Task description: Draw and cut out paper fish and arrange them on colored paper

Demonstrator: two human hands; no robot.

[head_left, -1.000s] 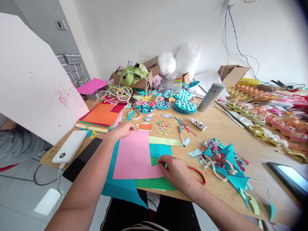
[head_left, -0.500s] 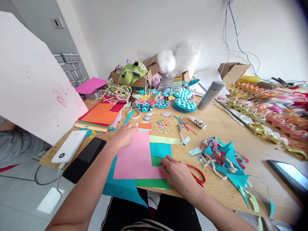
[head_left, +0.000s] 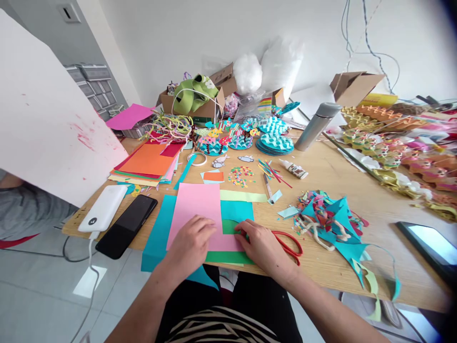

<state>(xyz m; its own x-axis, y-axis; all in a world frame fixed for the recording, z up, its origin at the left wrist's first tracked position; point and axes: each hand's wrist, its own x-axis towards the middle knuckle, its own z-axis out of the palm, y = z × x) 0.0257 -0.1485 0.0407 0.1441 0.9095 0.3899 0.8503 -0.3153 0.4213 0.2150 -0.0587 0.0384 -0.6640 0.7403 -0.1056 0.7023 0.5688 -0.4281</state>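
Paper [head_left: 194,205], pink, flat on counter [head_left: 321,176] over blue paper [head_left: 157,233] + green paper [head_left: 228,257]; notch prob. cut already, rest whole. L hand [head_left: 192,239] loosely bent over it, R hand [head_left: 260,244] curled at its R end; can't tell if either grip pinches. Ct: 1 pink paper, 1 scissors [head_left: 300,248], 1 glue btl [head_left: 294,169], 1 pen [head_left: 267,185].

Left hand [head_left: 191,240]: lay over the pink paper [head_left: 197,205], fingers bent.
Right hand [head_left: 263,248]: rested at that paper's lower right corner.
Blue sheet [head_left: 160,233] and green sheet [head_left: 228,257]: lay beneath, partly showing.
Scissors [head_left: 295,239]: I spotted red handles beside the right hand.
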